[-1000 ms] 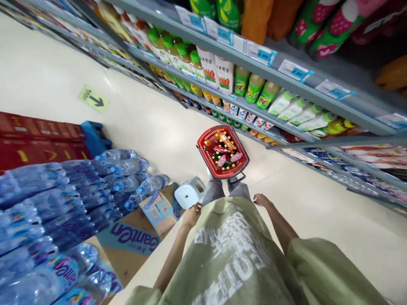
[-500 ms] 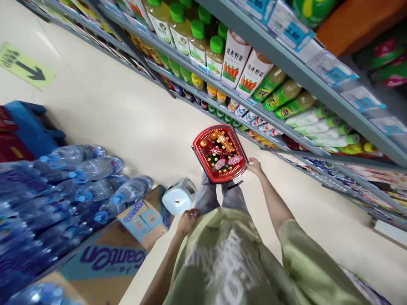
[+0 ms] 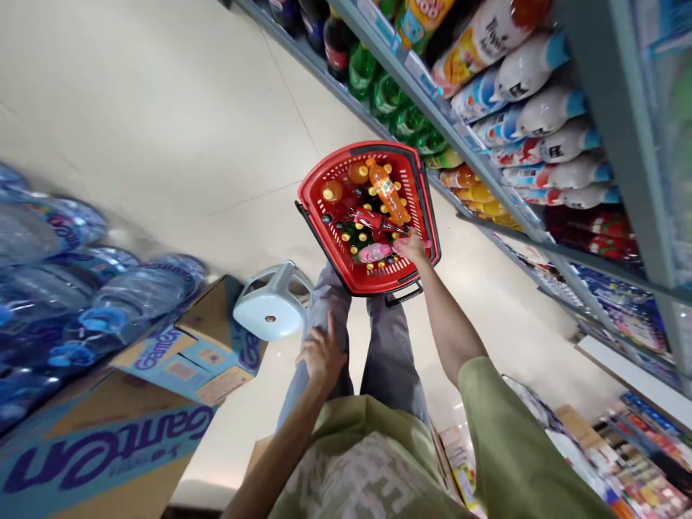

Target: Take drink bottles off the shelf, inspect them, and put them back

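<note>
Right hand (image 3: 414, 247) moves from outside the red basket (image 3: 312, 189) to inside it, over 1 of 2 pink bottles (image 3: 374, 252), at the near-right side; left hand (image 3: 326, 355) shifts onto the left leg (image 3: 318, 306), fingers spread. Grasping that bottle seems the current step; grip firmness I cannot tell. Lifting would call for wrapping fingers around it, clear of the red bottle (image 3: 373, 219).
</note>
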`<action>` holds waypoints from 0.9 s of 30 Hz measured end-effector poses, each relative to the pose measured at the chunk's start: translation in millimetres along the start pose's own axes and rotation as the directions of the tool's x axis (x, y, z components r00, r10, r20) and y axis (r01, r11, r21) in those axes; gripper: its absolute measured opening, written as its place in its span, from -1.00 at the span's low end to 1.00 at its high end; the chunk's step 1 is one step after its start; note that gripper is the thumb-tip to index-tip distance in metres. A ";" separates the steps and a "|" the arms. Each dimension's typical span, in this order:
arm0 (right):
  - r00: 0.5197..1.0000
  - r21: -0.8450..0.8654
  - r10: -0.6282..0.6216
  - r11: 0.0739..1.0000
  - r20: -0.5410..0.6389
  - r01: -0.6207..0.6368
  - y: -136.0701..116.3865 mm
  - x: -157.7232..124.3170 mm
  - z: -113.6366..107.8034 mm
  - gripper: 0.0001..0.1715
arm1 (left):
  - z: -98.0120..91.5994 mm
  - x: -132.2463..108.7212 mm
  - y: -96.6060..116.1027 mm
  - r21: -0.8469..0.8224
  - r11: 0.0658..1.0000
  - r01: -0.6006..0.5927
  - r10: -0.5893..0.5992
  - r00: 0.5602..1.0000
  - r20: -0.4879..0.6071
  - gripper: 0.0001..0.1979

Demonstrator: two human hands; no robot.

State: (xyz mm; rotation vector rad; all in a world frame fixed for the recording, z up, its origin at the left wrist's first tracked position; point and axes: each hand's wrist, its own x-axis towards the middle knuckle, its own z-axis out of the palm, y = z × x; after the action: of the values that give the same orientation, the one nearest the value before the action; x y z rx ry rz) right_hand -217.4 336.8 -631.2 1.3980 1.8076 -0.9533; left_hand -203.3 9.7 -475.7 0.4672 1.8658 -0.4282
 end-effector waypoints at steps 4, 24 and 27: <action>0.998 0.001 0.062 0.998 -0.011 -0.062 1.6 35.4 26.8 -0.09 | 3.4 7.0 -0.8 0.102 0.994 -0.031 0.035 0.999 -0.038 0.02; 0.997 -0.047 0.000 0.999 -0.075 -0.003 -17.5 -98.0 35.9 -0.47 | 28.9 -8.2 -23.9 -0.124 0.989 -0.077 0.076 0.997 -0.013 -0.01; 0.990 0.003 -0.019 1.000 -0.138 0.019 -37.3 -152.4 2.0 -0.45 | 21.3 -17.9 -40.9 -0.269 0.955 -0.127 0.134 0.991 0.004 -0.04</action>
State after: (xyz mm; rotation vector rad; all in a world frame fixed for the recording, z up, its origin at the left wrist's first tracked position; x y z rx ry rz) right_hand -220.6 253.0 -498.6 1.4838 1.9236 -0.8893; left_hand -201.7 -38.1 -463.0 0.3968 1.8251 -0.0887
